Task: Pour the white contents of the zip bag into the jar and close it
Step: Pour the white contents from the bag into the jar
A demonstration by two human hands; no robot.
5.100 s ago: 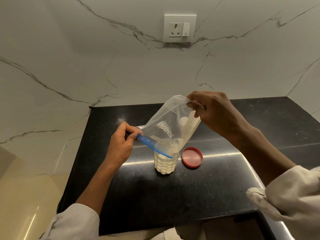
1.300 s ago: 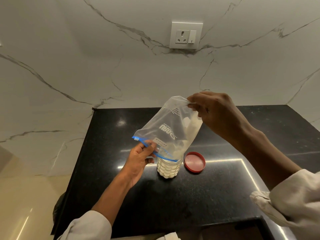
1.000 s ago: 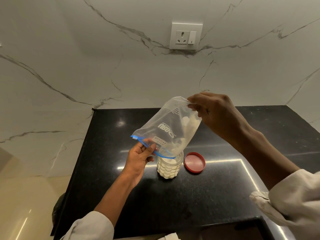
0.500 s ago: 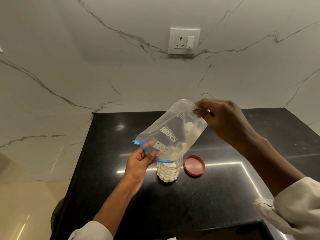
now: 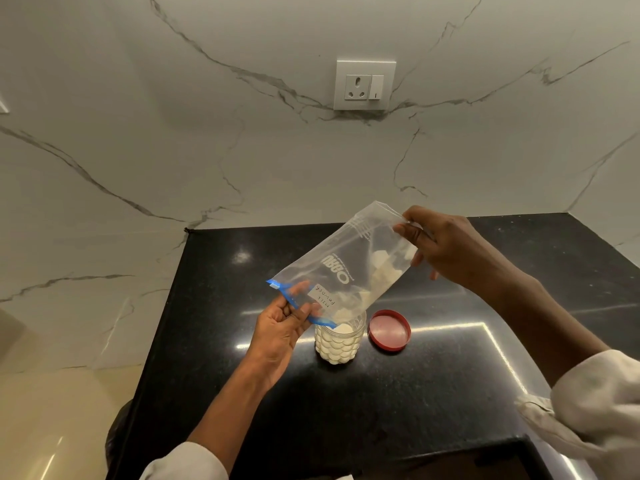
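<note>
Zip bag tilted above jar at mid surface, lid just right; left hand pinching blue seal, right hand pinching far corner; film limp, slippery, light; grip corners; clumped powder likely to drop suddenly.

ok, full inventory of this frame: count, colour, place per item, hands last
zip bag: 1, clear with blue zip strip, tilted mouth-down over the jar, white lumps inside
jar: 1, clear, filled with white powder, open, on the countertop
lid: 1, red, flat on the countertop right of the jar
countertop: 1, black
socket plate: 1, white, on the marble wall
left hand: 1, grip on the bag's zip end
right hand: 1, pinches the bag's raised bottom corner
</note>
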